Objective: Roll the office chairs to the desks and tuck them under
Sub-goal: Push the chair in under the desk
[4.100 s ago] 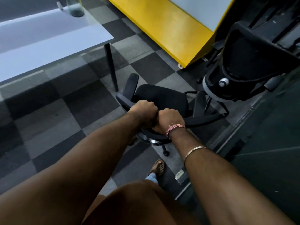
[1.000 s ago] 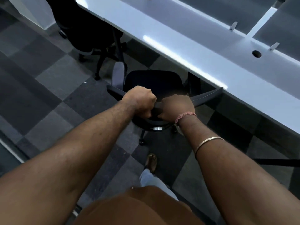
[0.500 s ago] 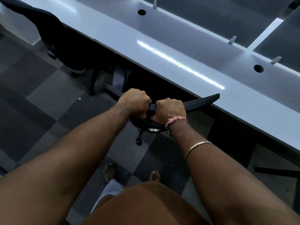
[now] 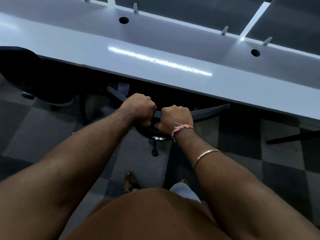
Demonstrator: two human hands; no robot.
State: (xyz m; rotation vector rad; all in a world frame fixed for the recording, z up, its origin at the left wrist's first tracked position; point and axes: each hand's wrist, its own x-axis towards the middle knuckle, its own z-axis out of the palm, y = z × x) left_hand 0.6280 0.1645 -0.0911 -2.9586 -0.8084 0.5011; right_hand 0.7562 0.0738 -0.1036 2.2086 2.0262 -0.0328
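Both arms stretched forward, left hand (image 4: pixel 138 108) and right hand (image 4: pixel 176 118) fisted side by side, knuckles up, thread band on right wrist

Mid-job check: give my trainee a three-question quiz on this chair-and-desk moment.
1. True or false: both hands grip the black office chair's backrest.
2. Which wrist wears the thin gold bangle? A left, B right.
3. Fill in: the chair's seat is hidden under the long white ____.

Key: 1 true: left hand and right hand clasp its top edge. 2 B. 3 desk.
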